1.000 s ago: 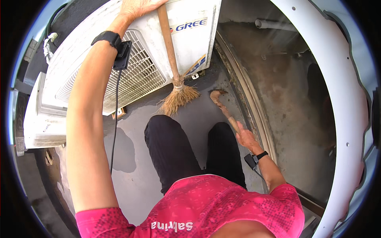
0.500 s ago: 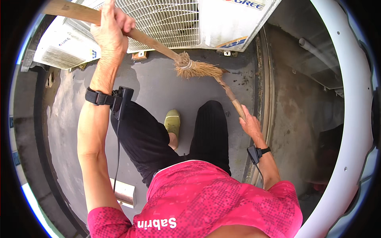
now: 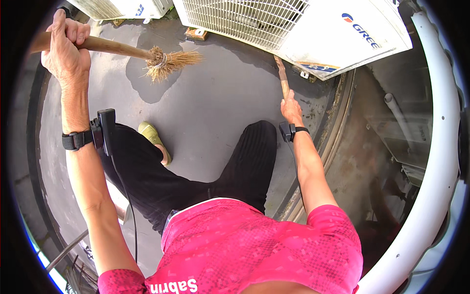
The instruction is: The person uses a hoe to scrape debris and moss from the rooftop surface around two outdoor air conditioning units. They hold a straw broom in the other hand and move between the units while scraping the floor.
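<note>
My left hand (image 3: pixel 68 54), at the upper left, is closed around the wooden handle of a straw broom (image 3: pixel 169 63). The broom's short bound bristles point right, over the grey floor. Lower on the right, my right hand (image 3: pixel 292 109) grips the near end of a slim wooden stick (image 3: pixel 283 78). Its far end reaches the lower edge of a white outdoor air-conditioner unit (image 3: pixel 323 41), and the tip cannot be made out there. Broom and stick are well apart. A black strap with a small device sits on each wrist.
A second white unit (image 3: pixel 115 7) stands at the far left. Small blocks (image 3: pixel 197 33) support the units. Along the right run a raised track (image 3: pixel 338 117), dark glass with reflections and a curved white frame (image 3: pixel 440 122). A metal rod (image 3: pixel 66 251) lies at lower left.
The broom has moved left with my left hand. My right hand has moved forward, taking the stick from the bristles to the unit's lower edge. The view has shifted, and my shoe is turned differently.
</note>
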Demonstrator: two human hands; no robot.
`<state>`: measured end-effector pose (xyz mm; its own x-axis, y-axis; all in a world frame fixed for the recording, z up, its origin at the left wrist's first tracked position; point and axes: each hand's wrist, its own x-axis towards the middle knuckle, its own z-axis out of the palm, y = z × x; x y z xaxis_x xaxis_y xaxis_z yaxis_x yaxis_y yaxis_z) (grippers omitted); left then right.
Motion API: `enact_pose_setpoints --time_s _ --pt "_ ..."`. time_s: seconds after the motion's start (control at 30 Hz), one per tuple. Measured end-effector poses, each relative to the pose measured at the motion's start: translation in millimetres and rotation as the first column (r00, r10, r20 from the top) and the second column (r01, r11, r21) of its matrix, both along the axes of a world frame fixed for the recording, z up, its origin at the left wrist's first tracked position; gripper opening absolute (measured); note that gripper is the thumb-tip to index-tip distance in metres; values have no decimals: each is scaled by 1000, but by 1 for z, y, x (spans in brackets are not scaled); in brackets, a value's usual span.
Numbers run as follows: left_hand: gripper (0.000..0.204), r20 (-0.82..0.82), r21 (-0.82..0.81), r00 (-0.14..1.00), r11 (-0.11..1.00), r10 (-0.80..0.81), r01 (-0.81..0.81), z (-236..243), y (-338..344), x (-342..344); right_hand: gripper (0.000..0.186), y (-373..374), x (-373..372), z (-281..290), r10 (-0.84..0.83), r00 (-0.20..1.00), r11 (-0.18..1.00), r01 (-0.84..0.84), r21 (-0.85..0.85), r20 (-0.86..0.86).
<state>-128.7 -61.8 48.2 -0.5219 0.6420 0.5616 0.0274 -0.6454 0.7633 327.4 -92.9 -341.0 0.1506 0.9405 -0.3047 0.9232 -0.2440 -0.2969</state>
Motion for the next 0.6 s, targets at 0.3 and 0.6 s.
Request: enact_pose_setpoints --time_s 0.3,0.6 --pt "33 -30 -126 992 984 -126 122 -59 -6 -58 62 -109 5 83 -123 931 964 31 -263 -342" --pt "32 45 -175 995 980 -90 97 -62 -25 -106 45 -28 -19 25 23 999 998 -22 -51 22"
